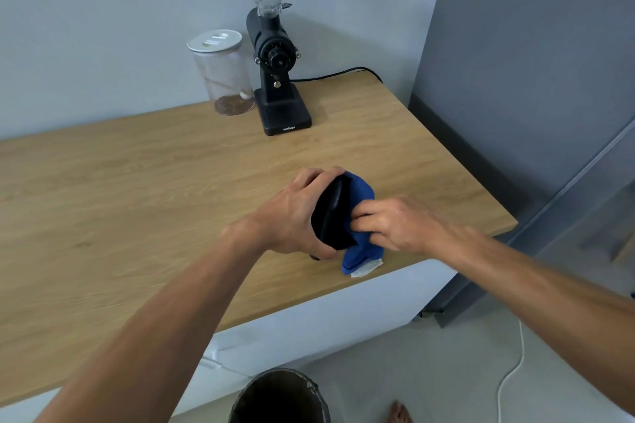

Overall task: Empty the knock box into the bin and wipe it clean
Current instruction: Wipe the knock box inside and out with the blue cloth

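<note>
Left hand (pixel 292 216) grips the tilted knock box (pixel 331 216); at its three o'clock, right hand (pixel 395 223) pinches a blue cloth (pixel 360 192).

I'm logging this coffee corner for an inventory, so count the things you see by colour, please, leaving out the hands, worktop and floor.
Black: 3, the knock box, the coffee grinder and the bin
Blue: 1, the cloth
Clear: 1, the jar with a white lid
White: 1, the cable on the floor
Total: 6
</note>
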